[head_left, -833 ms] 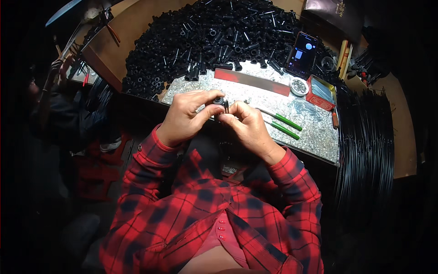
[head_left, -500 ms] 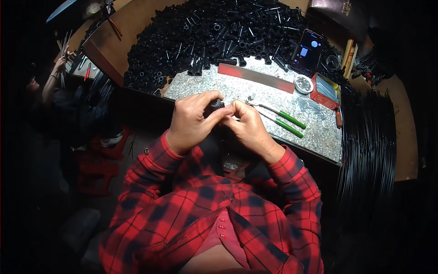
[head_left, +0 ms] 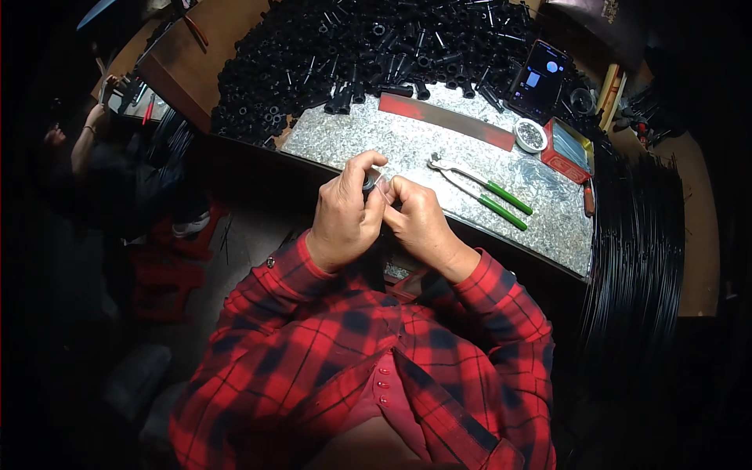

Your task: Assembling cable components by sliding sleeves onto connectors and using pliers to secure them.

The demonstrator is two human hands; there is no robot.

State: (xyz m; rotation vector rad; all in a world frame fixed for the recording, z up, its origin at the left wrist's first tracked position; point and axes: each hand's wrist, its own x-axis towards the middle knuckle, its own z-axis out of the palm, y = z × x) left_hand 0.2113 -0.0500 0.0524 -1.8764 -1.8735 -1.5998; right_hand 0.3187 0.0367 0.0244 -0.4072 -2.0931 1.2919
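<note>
Black tubular part, located at the near edge of the speckled worktop, grasped between thumb and bent index finger of the left hand. Just beside it, right hand with thumb and index finger drawn close together, near the left fingertips; cannot tell from this view the exact thing between them. Beyond, on the worktop, green-handled pliers, lying with legs apart. Farther, a flat red and dark bar, a white round dish with small bits inside, and a red box with pale lettering, too small to read. Near these, a phone with lit screen, showing coloured shapes. Behind, a big heap of black parts. At upper right, a dark bag with light-coloured characters, also not legible.
</note>
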